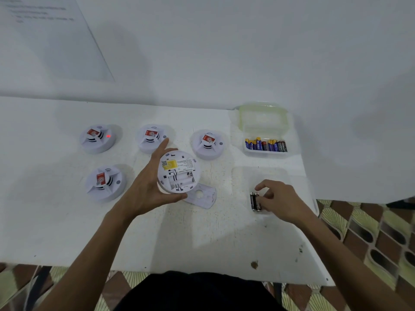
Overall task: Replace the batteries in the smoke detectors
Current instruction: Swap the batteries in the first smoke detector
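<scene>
Holding open detector (pixel 178 171) in left hand (pixel 146 189), back side up, just above worktop (pixel 202 239) centre; left fingers (pixel 162 145) clamped round its rim. Battery bay reads empty. Mounting plate (pixel 202 196) lies flat beneath it.

Right hand (pixel 280 200) near right edge, fingers curled against 2 black batteries (pixel 255 202) in a clear tray (pixel 247 173). Cannot tell whether they pinch the cells or only touch them.

Box (pixel 265 122) at far right corner holds fresh batteries (pixel 266 145). 4 closed detectors (pixel 97 138) sit face up toward the far and left side; 1 shows a red light.

Step, as judged: spent cells out, reload pending. Next move calls for freeing the right hand, taking cells from the box, and matching polarity to the bay springs before seating.
</scene>
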Available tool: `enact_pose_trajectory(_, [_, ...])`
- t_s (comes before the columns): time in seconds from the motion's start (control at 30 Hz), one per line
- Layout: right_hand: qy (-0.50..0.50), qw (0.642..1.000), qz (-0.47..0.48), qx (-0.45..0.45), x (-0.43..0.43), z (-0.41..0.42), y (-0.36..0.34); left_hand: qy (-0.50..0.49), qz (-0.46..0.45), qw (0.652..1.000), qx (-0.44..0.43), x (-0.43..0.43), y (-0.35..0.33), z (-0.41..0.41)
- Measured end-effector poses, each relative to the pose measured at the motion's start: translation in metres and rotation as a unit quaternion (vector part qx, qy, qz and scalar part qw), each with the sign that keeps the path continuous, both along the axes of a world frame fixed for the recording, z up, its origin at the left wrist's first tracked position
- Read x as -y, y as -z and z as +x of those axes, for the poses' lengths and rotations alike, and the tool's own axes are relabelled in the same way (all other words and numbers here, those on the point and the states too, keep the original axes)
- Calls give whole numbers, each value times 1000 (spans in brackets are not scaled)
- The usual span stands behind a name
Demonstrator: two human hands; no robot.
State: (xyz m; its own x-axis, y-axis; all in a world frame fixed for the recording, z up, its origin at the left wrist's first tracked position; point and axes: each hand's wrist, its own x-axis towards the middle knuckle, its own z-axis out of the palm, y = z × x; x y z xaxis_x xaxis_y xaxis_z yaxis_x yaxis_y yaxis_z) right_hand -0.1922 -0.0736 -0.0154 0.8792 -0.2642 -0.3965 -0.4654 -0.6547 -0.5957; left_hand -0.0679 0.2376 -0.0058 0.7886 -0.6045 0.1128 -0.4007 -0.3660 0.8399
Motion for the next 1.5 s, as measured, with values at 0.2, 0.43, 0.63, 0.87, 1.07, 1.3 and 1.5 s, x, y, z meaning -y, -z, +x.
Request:
enact_pose_trajectory(0.2, [-16,999,-8,35,7,28,-40,-8,-5,1000,1,0,-2,6])
enact_pose_trajectory(0.43, [19,985,-104,134,34,105,-43,-10,-13,1000,5,0,-4,11])
enact_pose_trajectory(0.63, [-7,981,-190,28,47,152,-14,-16,-17,1000,0,-1,-2,16])
enact_pose_trajectory(0.87, [5,987,-156,32,59,160,3,-22,-4,1000,10,-1,-1,20])
enact_pose_trajectory(1.07, [50,977,-31,203,28,136,-36,-28,-7,1000,9,-1,-2,26])
enact_pose_trajectory(1.3, [-30,930,166,327,-69,96,-72,-23,-12,1000,-4,3,-3,27])
enact_pose_trajectory(1.5, [-198,895,91,389,-108,90,-57,-11,-22,1000,-3,5,-10,26])
